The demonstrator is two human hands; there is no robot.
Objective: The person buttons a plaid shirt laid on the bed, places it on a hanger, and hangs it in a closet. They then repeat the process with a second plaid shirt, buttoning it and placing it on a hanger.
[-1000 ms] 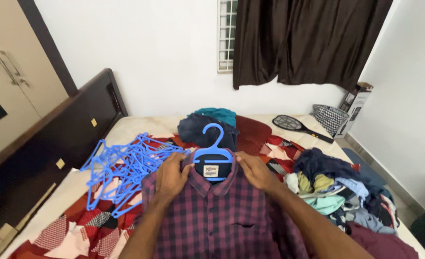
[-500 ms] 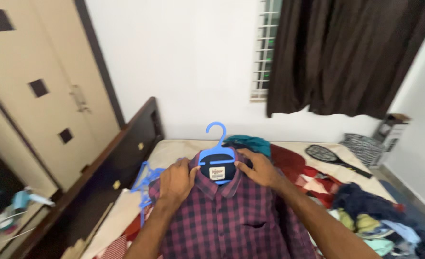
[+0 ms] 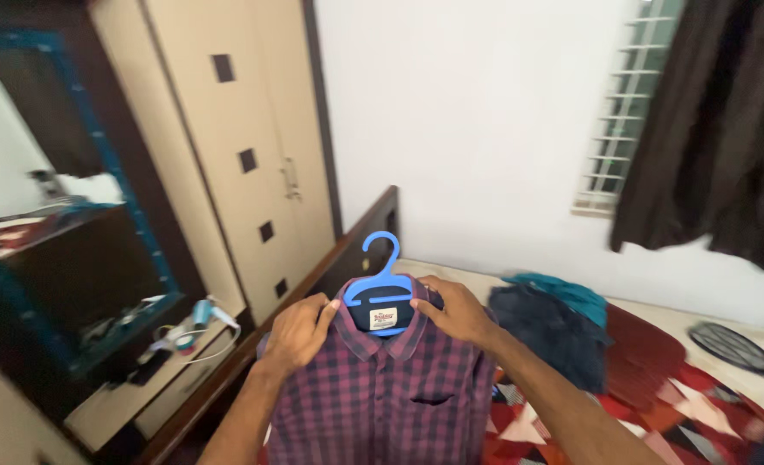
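Both hands are holding up a maroon checked shirt [image 3: 382,387] hung on a blue plastic hanger [image 3: 380,280]. The left hand [image 3: 294,331] is gripping the collar's left shoulder; the right hand [image 3: 455,310] is closing on the right shoulder. The shirt is hanging in front of the dark headboard [image 3: 347,254], with a cream wardrobe [image 3: 227,155] behind.

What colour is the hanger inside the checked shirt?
Blue hanger, seen best in the head view, above the shirt collar.
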